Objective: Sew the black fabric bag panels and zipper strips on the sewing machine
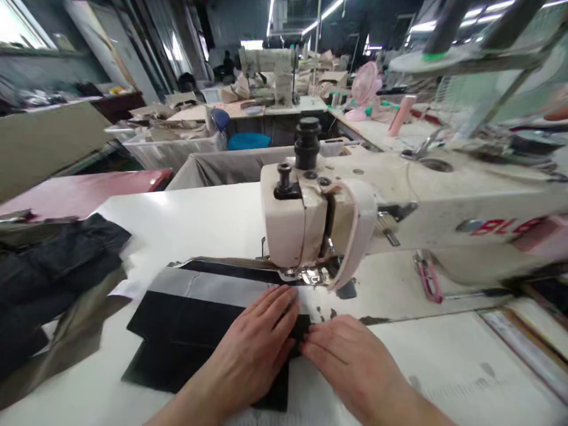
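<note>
Black fabric [195, 319], beneath left hand [257, 340], right hand [350, 358] at its edge

White worktable [213, 219] beneath black-and-grey fabric [195, 319], a crumpled dark cloth pile [57, 284] and a sewing machine [444, 204]

Black fabric [199, 319] (grey-banded); blurred heap [66, 269], perhaps charcoal-brown.

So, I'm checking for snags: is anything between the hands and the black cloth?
Nothing visible: the left hand lies on the black cloth, and the right hand is at its right edge.
</note>
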`<move>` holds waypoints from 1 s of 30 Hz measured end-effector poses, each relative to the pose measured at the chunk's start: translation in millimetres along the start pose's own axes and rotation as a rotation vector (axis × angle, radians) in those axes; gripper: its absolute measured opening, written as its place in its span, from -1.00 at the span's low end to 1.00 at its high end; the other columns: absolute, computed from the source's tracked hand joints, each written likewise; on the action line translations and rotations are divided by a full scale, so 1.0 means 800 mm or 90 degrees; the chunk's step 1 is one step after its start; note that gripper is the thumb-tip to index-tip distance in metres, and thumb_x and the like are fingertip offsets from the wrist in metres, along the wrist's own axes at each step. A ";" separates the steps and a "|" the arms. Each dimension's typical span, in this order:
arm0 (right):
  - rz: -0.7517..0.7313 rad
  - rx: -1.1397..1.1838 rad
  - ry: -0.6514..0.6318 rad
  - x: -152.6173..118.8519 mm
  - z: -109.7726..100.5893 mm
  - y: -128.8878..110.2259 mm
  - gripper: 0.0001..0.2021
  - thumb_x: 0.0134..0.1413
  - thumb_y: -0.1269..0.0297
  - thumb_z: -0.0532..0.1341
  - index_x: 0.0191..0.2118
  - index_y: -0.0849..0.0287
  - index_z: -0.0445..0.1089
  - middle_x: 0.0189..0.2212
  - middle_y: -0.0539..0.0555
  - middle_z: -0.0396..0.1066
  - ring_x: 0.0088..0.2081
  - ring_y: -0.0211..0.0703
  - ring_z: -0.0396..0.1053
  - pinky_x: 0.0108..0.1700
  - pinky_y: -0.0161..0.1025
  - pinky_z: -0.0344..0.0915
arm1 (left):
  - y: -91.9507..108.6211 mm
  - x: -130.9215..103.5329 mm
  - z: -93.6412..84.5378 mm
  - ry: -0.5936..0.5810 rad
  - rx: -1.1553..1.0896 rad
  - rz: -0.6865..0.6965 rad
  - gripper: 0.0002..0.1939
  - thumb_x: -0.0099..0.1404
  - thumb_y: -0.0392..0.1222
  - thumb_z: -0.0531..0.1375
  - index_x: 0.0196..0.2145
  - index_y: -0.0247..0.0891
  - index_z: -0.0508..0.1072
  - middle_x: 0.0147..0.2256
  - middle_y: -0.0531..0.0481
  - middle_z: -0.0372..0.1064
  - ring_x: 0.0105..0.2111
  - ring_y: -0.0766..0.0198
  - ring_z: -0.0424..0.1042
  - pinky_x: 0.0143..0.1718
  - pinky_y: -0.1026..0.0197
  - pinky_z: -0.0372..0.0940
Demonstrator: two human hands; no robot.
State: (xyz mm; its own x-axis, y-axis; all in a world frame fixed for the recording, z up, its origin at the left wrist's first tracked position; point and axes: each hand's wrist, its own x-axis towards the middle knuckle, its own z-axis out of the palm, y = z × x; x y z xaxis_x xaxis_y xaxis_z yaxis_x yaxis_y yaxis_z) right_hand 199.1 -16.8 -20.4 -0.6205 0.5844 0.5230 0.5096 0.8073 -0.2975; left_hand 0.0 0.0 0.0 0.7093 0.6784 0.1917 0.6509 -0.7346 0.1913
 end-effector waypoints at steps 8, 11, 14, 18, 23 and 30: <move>-0.017 -0.024 0.021 0.014 0.000 0.011 -0.67 0.33 0.38 -0.06 -0.32 0.22 0.42 -0.46 0.02 0.48 -0.40 -0.24 0.38 -0.34 -0.25 0.21 | -0.015 0.013 -0.008 -0.011 -0.069 -0.016 -0.55 0.26 -0.32 0.07 0.12 -0.29 0.21 0.11 -0.15 0.24 0.14 0.10 0.18 0.18 -0.01 0.14; -0.025 -0.051 0.032 0.020 0.001 0.017 -0.65 0.33 0.40 -0.08 -0.32 0.22 0.43 -0.46 0.03 0.48 -0.40 -0.23 0.39 -0.33 -0.26 0.22 | -0.023 0.017 -0.010 0.012 -0.069 0.002 -0.58 0.28 -0.31 0.07 0.11 -0.25 0.23 0.11 -0.15 0.24 0.14 0.09 0.19 0.17 -0.03 0.15; -0.033 -0.059 0.027 0.021 0.002 0.018 -0.65 0.32 0.43 -0.08 -0.32 0.22 0.44 -0.45 0.03 0.49 -0.41 -0.23 0.40 -0.33 -0.26 0.24 | -0.027 0.017 -0.009 0.025 -0.064 0.015 -0.57 0.29 -0.30 0.07 0.12 -0.26 0.20 0.11 -0.16 0.24 0.13 0.10 0.20 0.17 -0.02 0.14; -0.034 -0.054 0.007 0.020 0.001 0.019 -0.63 0.32 0.45 -0.11 -0.29 0.23 0.44 -0.44 0.04 0.50 -0.41 -0.23 0.41 -0.32 -0.25 0.27 | -0.029 0.018 -0.007 0.042 -0.072 0.016 -0.57 0.29 -0.29 0.08 0.12 -0.27 0.21 0.10 -0.18 0.24 0.13 0.08 0.19 0.16 -0.02 0.15; 0.006 -0.040 -0.018 0.039 -0.009 0.026 -0.60 0.34 0.42 -0.14 -0.30 0.19 0.44 -0.41 0.06 0.51 -0.37 -0.22 0.42 -0.28 -0.27 0.32 | -0.049 0.024 -0.005 0.022 -0.123 0.023 -0.79 0.33 -0.26 0.06 -0.10 -0.21 0.39 -0.01 -0.15 0.33 0.01 0.11 0.31 0.07 0.02 0.23; 0.027 -0.112 0.014 0.040 0.000 0.039 -0.71 0.25 0.50 -0.03 -0.21 0.20 0.44 -0.27 0.12 0.53 -0.19 -0.08 0.44 -0.11 -0.13 0.34 | -0.071 0.030 -0.006 0.062 -0.083 0.041 -0.73 0.36 -0.22 -0.01 -0.02 -0.22 0.33 -0.10 -0.11 0.37 -0.06 0.13 0.34 -0.16 0.16 0.32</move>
State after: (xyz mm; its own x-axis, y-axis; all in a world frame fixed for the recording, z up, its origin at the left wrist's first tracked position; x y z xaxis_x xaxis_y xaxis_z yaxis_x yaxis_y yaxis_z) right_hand 195.2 26.8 -12.7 -0.5833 0.6146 0.5311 0.6331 0.7536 -0.1767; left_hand -21.1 58.1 -1.3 0.7144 0.6330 0.2982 0.5604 -0.7728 0.2978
